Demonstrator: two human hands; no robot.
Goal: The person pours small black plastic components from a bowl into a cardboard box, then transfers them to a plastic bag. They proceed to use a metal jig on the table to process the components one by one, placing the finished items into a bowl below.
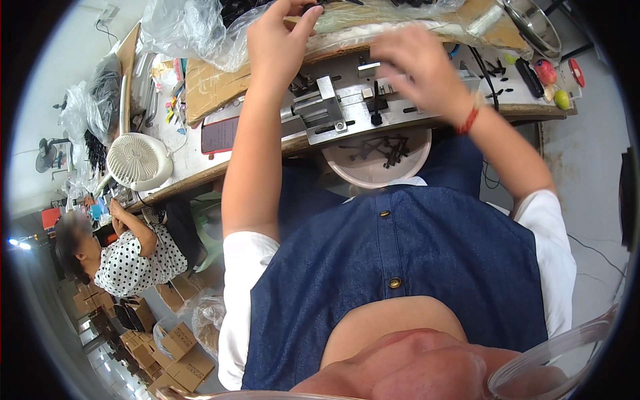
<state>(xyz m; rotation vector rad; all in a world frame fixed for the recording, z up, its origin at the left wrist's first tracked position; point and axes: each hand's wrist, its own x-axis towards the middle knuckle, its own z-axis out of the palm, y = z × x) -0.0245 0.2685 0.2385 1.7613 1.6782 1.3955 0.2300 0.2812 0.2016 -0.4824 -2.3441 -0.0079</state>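
Observation:
My left hand [280, 41] reaches far over the workbench, its fingertips on a small dark part at the edge of a clear plastic sheet [373, 20]. My right hand [417, 63] is blurred and hovers over a metal press jig [333, 107] on the bench, fingers curled; whether it holds anything cannot be told. A red cord circles that wrist. Below the bench edge a round pale bowl [347, 175] holds several small black parts.
A white desk fan [137, 160] stands at the left of the bench, beside a red phone [219, 135] and cardboard [210, 87]. A metal bowl [533, 27] and fruit sit far right. Another person in a dotted top [133, 257] works at lower left among cardboard boxes [177, 340].

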